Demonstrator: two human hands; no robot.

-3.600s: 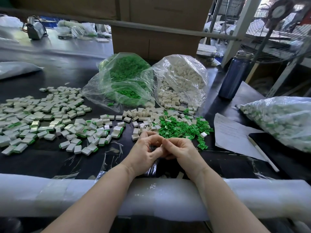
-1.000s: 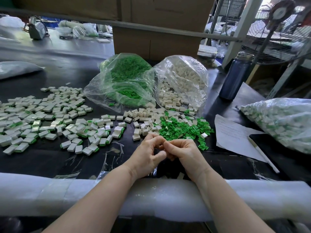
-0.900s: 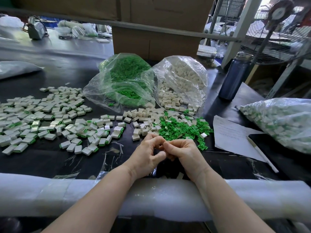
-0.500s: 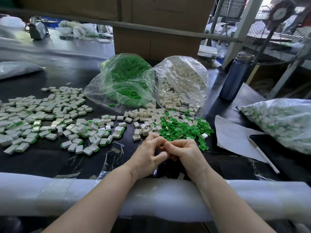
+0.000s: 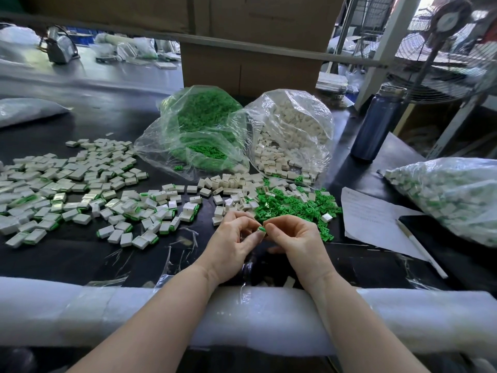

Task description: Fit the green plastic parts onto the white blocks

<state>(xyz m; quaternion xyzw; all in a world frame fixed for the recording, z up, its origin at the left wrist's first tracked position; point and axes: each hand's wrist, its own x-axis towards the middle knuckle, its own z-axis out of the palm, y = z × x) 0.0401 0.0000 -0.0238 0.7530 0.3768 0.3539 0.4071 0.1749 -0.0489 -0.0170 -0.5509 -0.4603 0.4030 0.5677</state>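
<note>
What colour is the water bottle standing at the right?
Dark blue bottle with a silver cap, head view.

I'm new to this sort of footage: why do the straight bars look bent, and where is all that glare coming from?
Head view: the wide-angle lens bows the metal bar and the foam edge. Daylight from the upper right washes out the fan and puts glare on the bag of white blocks. The hands are sharp; the far tabletop at upper left is blurred.
</note>
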